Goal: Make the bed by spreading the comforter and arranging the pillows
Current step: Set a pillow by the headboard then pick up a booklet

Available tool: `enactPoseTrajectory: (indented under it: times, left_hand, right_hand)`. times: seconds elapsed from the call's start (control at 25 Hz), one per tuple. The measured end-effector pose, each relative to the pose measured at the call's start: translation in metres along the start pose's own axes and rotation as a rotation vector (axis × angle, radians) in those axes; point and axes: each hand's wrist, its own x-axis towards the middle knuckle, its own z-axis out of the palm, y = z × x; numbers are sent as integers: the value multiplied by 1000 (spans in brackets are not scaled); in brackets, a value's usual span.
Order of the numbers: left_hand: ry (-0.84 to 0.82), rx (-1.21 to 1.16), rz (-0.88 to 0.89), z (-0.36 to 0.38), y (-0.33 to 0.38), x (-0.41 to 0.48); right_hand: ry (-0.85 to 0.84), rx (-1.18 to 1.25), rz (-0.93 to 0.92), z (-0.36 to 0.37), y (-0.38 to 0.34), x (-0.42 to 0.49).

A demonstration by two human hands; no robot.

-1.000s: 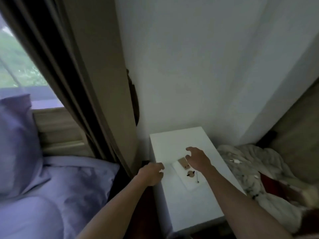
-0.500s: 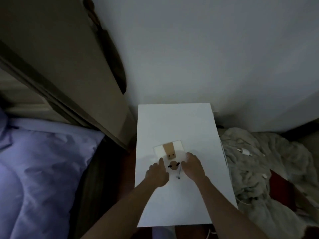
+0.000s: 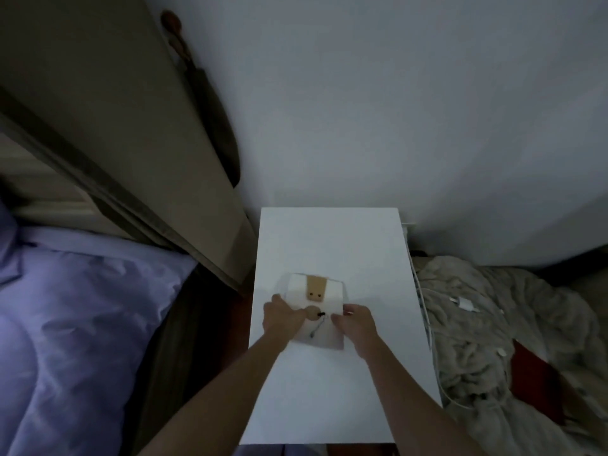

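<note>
The lavender comforter [image 3: 72, 324] lies rumpled on the bed at the left, and no pillow shows clearly. Both my hands are away from it, over a white nightstand [image 3: 329, 241]. On the nightstand lies a white envelope [image 3: 332, 287] with a tan flap and a string-and-button closure. My left hand [image 3: 282, 319] grips its left edge, fingers curled by the button. My right hand [image 3: 357, 324] grips its right edge.
A beige curtain [image 3: 115, 133] hangs between the bed and the nightstand, with a dark gap below it. A cream blanket [image 3: 493, 340] lies heaped on the floor at the right, with a white charger [image 3: 465, 304], cables and something red [image 3: 533, 373] on it.
My head has tilted down from the window and pillow to the nightstand. My left hand came in from the nightstand's edge, and both hands have closed on the envelope's sides.
</note>
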Motion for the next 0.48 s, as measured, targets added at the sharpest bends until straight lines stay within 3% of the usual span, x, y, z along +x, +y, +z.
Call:
enactPoseTrajectory:
  times: [0.12, 0.24, 0.32, 0.4, 0.48]
  left_hand:
    - [-34, -84, 237, -42, 34, 4]
    - [-142, -97, 503, -105, 101, -10]
    - [-247, -76, 645, -148, 153, -29]
    - [-300, 44, 818, -192, 202, -58]
    - [-276, 199, 963, -227, 241, -92]
  right_hand:
    - [-119, 330, 12, -12, -35, -12]
    - [-122, 348, -121, -34, -102, -35]
    - [9, 85, -386, -51, -158, -60]
    - [158, -373, -733, -67, -217, -93]
    - [136, -645, -949, -80, -262, -126]
